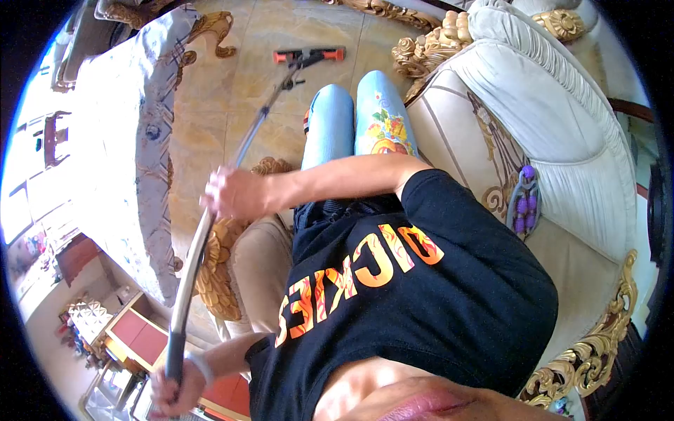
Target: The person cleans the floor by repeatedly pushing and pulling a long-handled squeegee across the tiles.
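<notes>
A long mop runs diagonally down the left half of the view, its metal pole (248,140) slanting away from me. At its far end, the flat dark mop head (309,56) with orange ends rests on the tiled floor. My right hand (237,193) reaches across my body, its fingers wrapped round the middle of the pole. Lower down, my left hand (177,391), with a pale band at the wrist, is closed round the dark grip (175,354) near the top end. My legs in light blue jeans (330,123) point forward.
A cream sofa (540,105) with gold carved trim curves along my right, a purple beaded roller (525,203) lying on it. On the left stands a table with a patterned white cloth (130,133). Carved gold armrest (219,270) is close beside the pole.
</notes>
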